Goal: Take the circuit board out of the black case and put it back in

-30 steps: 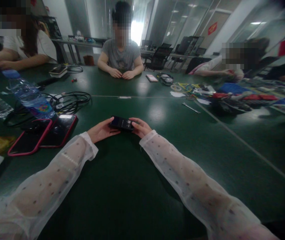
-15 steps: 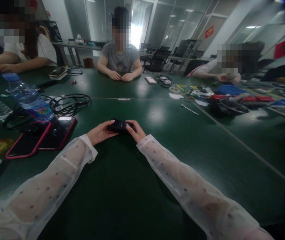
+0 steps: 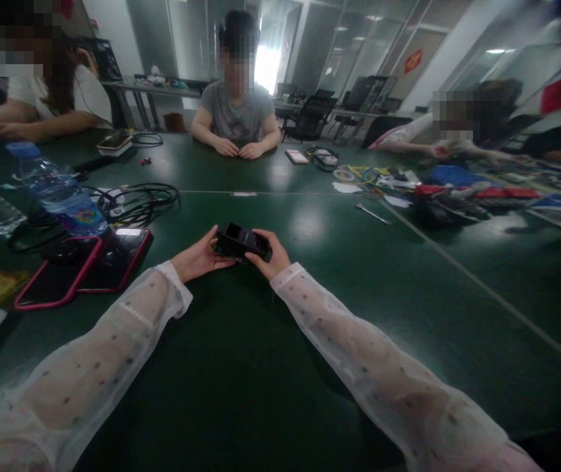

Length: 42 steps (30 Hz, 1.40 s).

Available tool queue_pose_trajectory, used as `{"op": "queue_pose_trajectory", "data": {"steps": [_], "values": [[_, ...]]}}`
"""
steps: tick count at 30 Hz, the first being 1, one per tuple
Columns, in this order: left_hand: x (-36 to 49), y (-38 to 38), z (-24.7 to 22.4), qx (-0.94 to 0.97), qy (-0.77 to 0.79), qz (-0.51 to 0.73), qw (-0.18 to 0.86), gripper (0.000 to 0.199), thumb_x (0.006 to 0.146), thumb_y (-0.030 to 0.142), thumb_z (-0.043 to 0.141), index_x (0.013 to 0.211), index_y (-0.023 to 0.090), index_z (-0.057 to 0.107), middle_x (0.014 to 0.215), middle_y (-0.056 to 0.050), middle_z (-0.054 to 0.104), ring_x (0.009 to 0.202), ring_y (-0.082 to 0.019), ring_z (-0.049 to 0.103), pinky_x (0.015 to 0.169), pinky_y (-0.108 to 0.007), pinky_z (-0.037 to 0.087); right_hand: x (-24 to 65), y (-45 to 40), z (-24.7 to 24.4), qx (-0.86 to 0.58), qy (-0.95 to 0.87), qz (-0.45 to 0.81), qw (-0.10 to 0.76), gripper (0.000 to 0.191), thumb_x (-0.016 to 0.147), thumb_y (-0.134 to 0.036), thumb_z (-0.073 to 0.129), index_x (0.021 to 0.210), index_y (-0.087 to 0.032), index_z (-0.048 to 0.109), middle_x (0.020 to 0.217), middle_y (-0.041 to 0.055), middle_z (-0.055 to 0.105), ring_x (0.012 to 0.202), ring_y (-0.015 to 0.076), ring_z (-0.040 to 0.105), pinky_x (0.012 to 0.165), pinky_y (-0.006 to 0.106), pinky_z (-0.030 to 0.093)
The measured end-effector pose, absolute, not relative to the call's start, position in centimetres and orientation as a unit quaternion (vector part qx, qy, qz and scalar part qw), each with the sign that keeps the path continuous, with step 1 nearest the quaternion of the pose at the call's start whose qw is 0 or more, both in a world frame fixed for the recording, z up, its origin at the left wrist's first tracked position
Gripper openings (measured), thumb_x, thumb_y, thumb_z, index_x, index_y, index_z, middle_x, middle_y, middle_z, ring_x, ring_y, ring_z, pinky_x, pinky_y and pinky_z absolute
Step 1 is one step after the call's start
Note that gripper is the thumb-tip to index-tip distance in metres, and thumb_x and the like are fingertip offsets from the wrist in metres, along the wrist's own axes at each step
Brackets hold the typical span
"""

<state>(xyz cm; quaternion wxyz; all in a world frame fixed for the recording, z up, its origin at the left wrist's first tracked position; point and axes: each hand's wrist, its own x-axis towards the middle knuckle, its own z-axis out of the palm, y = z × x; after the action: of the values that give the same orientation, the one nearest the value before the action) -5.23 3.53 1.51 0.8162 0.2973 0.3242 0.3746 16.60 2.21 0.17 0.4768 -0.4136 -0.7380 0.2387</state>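
Between my two hands is a small black device point(image 3: 245, 241) with a dark screen-like square and a row of small buttons on its face. It is tilted slightly above the green table point(image 3: 221, 367). My left hand point(image 3: 204, 254) grips its left end, thumb on top and fingers beneath. On the other end, my right hand point(image 3: 271, 255) has its thumb along the near edge and its fingers over the far side. What the device's underside looks like is hidden.
Left of my hands lie two red-cased phones point(image 3: 113, 262), a water bottle point(image 3: 63, 193) and coiled black cables point(image 3: 147, 200). A wrench point(image 3: 373, 214) lies to the right, before a pile of cables and tools point(image 3: 457, 190). Across the table sits a person in grey point(image 3: 237, 115); others sit on both sides.
The black device has been tipped, so its face with screen and buttons shows more. My right hand has shifted its grip, with the thumb now lower on the near edge.
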Motion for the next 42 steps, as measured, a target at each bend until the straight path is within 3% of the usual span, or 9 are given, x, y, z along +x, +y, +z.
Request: {"op": "queue_pose_trajectory", "data": {"steps": [10, 16, 22, 27, 36, 42], "values": [[-5.4, 3.7, 1.5, 0.285, 0.328, 0.368, 0.822, 0.037, 0.095, 0.036, 0.05, 0.124, 0.012, 0.054, 0.114, -0.015, 0.065, 0.108, -0.026, 0.064, 0.104, -0.043, 0.042, 23.1, 6.7, 1.7, -0.513, -0.637, 0.042, 0.574, 0.059, 0.082, -0.049, 0.059, 0.131, -0.022, 0.041, 0.125, 0.0122, 0.052, 0.112, 0.0265, 0.055, 0.093, 0.044, 0.049], [-5.5, 3.5, 1.8, 0.288, 0.333, 0.362, 0.822, 0.039, 0.097, 0.037, 0.047, 0.126, 0.012, 0.053, 0.116, -0.016, 0.065, 0.11, -0.026, 0.063, 0.104, -0.042, 0.043, 29.9, 9.9, -1.0, -0.584, -0.614, -0.022, 0.531, 0.062, 0.077, -0.043, 0.061, 0.127, -0.011, 0.043, 0.121, 0.0172, 0.052, 0.115, 0.0302, 0.052, 0.097, 0.048, 0.044], [-5.4, 3.5, 1.7, 0.299, 0.346, 0.369, 0.809, 0.035, 0.096, 0.028, 0.047, 0.123, 0.008, 0.054, 0.113, -0.018, 0.065, 0.106, -0.026, 0.065, 0.103, -0.041, 0.044, 32.5, 11.6, -2.7, -0.641, -0.588, -0.028, 0.491, 0.057, 0.072, -0.037, 0.063, 0.121, -0.012, 0.047, 0.117, 0.0161, 0.056, 0.108, 0.0286, 0.054, 0.097, 0.049, 0.042], [-5.2, 3.4, 1.9, 0.309, 0.356, 0.372, 0.8, 0.03, 0.095, 0.02, 0.047, 0.121, 0.006, 0.055, 0.114, -0.018, 0.065, 0.107, -0.026, 0.065, 0.1, -0.04, 0.047, 33.4, 13.2, -4.1, -0.684, -0.604, -0.007, 0.41, 0.06, 0.067, -0.036, 0.067, 0.118, -0.007, 0.05, 0.114, 0.0212, 0.057, 0.107, 0.0319, 0.055, 0.098, 0.049, 0.041], [-4.7, 3.2, 2.2, 0.298, 0.387, 0.392, 0.779, 0.024, 0.095, 0.017, 0.046, 0.113, 0.008, 0.06, 0.106, -0.016, 0.068, 0.099, -0.024, 0.067, 0.096, -0.041, 0.049, 34.3, 13.9, -5.0, -0.678, -0.622, -0.015, 0.392, 0.057, 0.069, -0.037, 0.067, 0.117, -0.013, 0.049, 0.117, 0.019, 0.057, 0.108, 0.0337, 0.055, 0.1, 0.052, 0.04], [-4.8, 3.2, 2.3, 0.294, 0.372, 0.398, 0.785, 0.028, 0.095, 0.016, 0.044, 0.117, 0.007, 0.059, 0.111, -0.017, 0.067, 0.103, -0.024, 0.066, 0.097, -0.042, 0.049, 34.3, 14.0, -5.0, -0.687, -0.619, -0.017, 0.38, 0.058, 0.069, -0.037, 0.067, 0.118, -0.013, 0.048, 0.116, 0.0186, 0.056, 0.109, 0.0332, 0.054, 0.099, 0.051, 0.041]]}}
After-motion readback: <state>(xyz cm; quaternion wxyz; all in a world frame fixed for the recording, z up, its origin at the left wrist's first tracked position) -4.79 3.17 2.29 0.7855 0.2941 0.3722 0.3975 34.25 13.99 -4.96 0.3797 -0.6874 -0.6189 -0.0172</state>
